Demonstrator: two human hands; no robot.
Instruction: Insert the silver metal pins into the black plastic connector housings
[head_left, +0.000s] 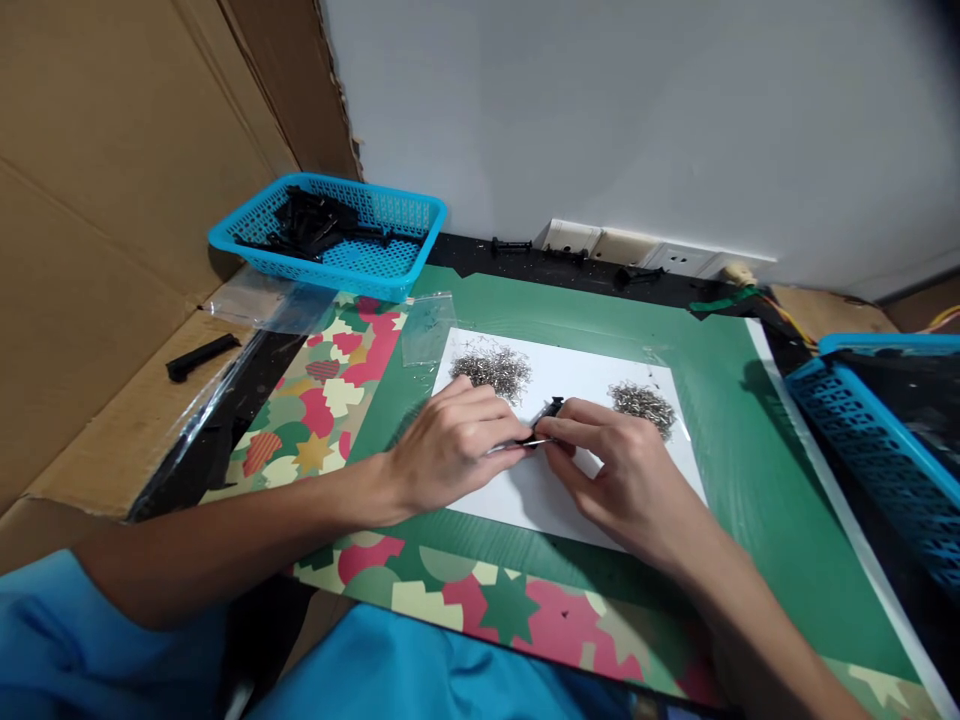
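My left hand [454, 445] is closed, its fingers pinching a small black plastic part [556, 406] above a white sheet. From the other side, the fingertips of my right hand [619, 460] close on the same part. A thin shiny metal piece [536, 442] crosses between the fingertips; its kind is too small to tell. The fingers hide most of the black part. Beyond my left hand lies a pile of tiny metal pieces [495, 368]. A second metal pile [645, 408] sits just past my right hand. Both piles rest on the white sheet [517, 500].
A blue basket [424, 245] with black parts stands at the back left. Another blue basket [862, 430] is at the right edge. One long black part [202, 356] lies on cardboard at left. Wall sockets [626, 250] line the back; a clear bag [427, 330] lies near the sheet.
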